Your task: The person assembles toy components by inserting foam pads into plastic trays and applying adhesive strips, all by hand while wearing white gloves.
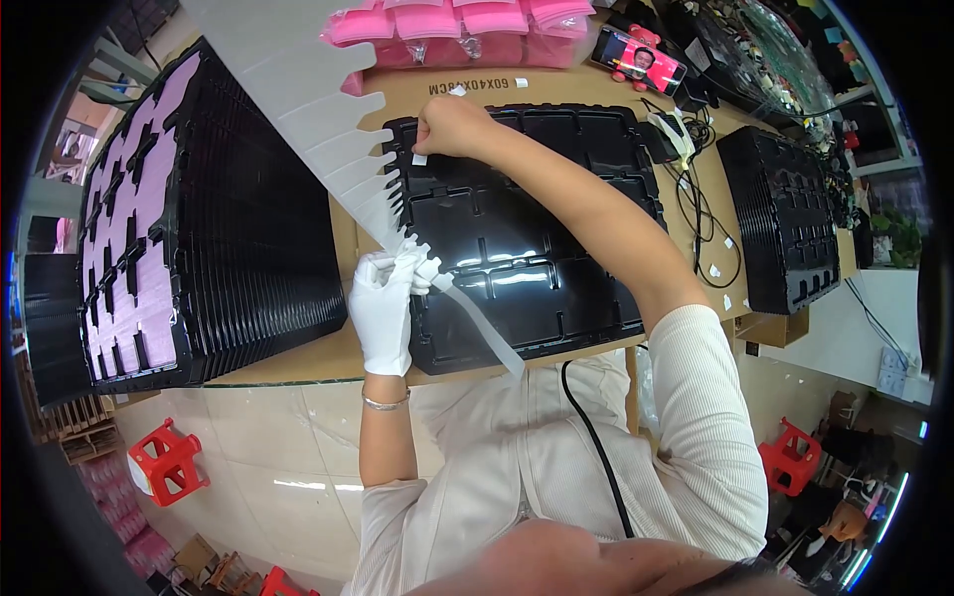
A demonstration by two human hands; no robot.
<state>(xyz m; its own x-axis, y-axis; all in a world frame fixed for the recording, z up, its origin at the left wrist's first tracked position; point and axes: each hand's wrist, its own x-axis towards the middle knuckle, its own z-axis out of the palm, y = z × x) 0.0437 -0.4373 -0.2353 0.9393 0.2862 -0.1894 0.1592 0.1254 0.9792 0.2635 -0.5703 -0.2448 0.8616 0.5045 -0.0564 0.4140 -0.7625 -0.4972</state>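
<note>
Gloved left hand (383, 298) closed on a pale notched strip (318, 129), over the tray's near-left edge. Black tray (517, 214) flat on the counter (298, 372). Bare right hand (449, 127) at its far-left corner, fingertips pinching a small white tab (419, 160). Tray stacks (258, 238) both sides; pink packs (467, 50) beyond.

From the tray's (517, 238) middle, the right forearm (586, 204) bars a slant from 11 o'clock, at the right hand (452, 127), to 4. The left hand (386, 298) blocks 8, the strip (313, 124) 10, its tail (487, 328) 7. Farther out stand the left stack (258, 238) at 9, packs (477, 45) at 12, phone (639, 62) at 1, cables (686, 179) and right stack (785, 219) at 3. A hand could pass over bare tray at 5, between tail and forearm, or at 1, beyond the forearm.
</note>
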